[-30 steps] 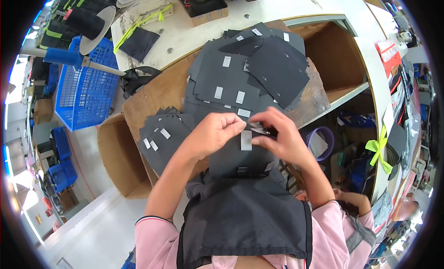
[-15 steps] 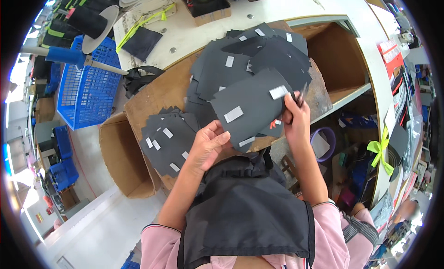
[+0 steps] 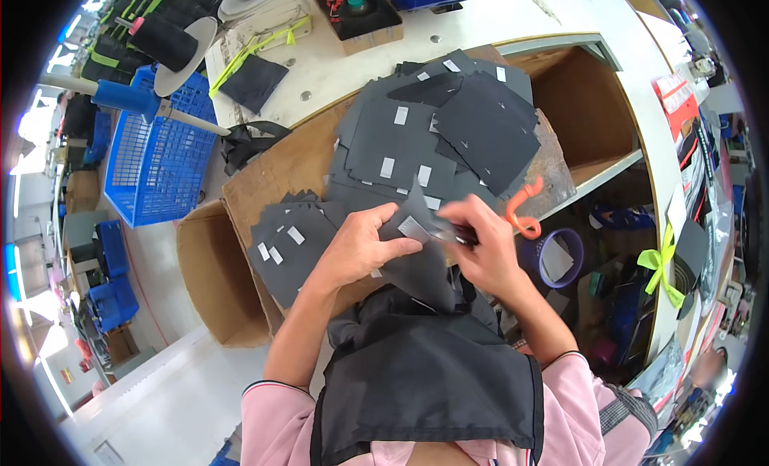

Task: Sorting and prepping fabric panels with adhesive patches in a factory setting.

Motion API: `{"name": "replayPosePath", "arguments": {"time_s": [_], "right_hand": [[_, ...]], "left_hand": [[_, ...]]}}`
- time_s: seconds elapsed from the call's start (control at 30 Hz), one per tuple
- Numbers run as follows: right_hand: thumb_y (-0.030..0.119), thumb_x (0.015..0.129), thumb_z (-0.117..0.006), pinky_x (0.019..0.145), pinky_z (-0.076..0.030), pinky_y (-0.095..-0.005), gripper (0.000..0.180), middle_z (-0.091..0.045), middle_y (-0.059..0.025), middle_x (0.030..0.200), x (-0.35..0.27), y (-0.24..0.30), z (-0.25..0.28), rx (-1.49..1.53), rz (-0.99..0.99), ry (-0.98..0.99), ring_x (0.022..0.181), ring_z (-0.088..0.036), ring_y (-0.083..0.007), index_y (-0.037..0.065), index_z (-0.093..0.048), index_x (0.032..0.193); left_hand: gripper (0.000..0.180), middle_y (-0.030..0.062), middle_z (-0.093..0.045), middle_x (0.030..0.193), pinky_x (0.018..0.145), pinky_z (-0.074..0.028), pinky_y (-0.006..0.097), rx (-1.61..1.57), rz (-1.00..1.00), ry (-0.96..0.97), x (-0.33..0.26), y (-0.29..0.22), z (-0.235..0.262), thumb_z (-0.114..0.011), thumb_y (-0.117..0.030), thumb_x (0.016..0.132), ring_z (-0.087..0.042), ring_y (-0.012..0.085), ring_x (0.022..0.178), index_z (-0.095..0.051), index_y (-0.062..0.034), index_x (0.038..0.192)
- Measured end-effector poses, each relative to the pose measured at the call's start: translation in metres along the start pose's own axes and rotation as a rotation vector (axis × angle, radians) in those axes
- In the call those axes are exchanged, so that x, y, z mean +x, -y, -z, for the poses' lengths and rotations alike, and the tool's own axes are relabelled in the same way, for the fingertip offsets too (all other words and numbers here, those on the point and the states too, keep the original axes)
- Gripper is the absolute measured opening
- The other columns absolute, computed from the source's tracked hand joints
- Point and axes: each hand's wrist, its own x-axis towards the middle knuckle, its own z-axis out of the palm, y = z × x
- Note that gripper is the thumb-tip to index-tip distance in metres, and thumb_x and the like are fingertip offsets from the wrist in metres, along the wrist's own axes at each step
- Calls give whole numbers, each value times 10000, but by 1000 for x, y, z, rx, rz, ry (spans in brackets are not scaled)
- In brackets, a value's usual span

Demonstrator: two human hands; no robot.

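Observation:
My left hand (image 3: 357, 250) pinches a dark grey fabric piece (image 3: 420, 275) between thumb and fingers, and the piece is bent and hangs down over my lap. A white label (image 3: 412, 228) shows on it by my thumb. My right hand (image 3: 487, 246) is closed around small metal snips (image 3: 460, 239), partly hidden by the fingers and blurred. Their blades meet the fabric close to the label. Beyond my hands lies a wide pile of similar labelled dark pieces (image 3: 376, 137). A smaller stack (image 3: 292, 235) lies to the left, beside my left wrist.
A brown board (image 3: 260, 189) carries the piles. An open cardboard box (image 3: 220, 274) stands at left, near a blue plastic basket (image 3: 152, 161). A curved orange object (image 3: 524, 212) lies at the board's right edge, above a purple ring-shaped item (image 3: 558, 258). A tray (image 3: 364, 27) sits on the white table.
The fabric piece was held flat between both hands; now it is bent in my left hand. My right hand has moved left and down, bringing the snips to it. The orange object is now uncovered.

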Motion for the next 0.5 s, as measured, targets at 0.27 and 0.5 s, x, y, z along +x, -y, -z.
{"name": "replayPosePath", "arguments": {"time_s": [0.27,0.5], "right_hand": [[65,620,-744,569,-438,-316,395,-565,-24,849,0,-1,10,-243,221,44,631,-557,-207,109,-587,980],[53,613,-734,561,-414,-280,329,-583,-10,801,10,-2,14,-311,378,34,648,-580,-171,103,-625,919]], "left_hand": [[320,5,-488,654,526,-354,260,6,-43,144,-2,-16,8,-744,-192,722,-393,70,587,-588,22,900],[311,17,-479,607,506,-344,265,0,-36,191,0,-23,4,-746,-201,704,-402,65,574,-570,20,835]]}}
